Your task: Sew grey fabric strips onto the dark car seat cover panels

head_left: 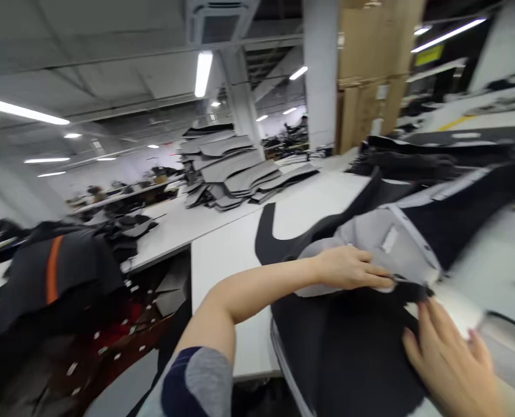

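A large black fabric piece (348,347) lies over the white table and hangs past its near edge. At its far edge, a light grey fabric piece (370,231) with a pale strip and a small white label is bunched up. My left hand (355,269) reaches across from the left, its fingers closed on the black fabric's edge where it meets the grey one. Blurred somewhat, my right hand (451,347) rests at the right edge of the black fabric with fingers stretched and thumb apart. The fingertips touch a corner of the cloth.
Stacked grey cut pieces (235,168) stand farther back on the white table (223,255). Dark garments (448,156) lie heaped at the right. On the left is a dark pile with an orange stripe (54,269). Tall cardboard (370,69) stands beside a pillar (321,75).
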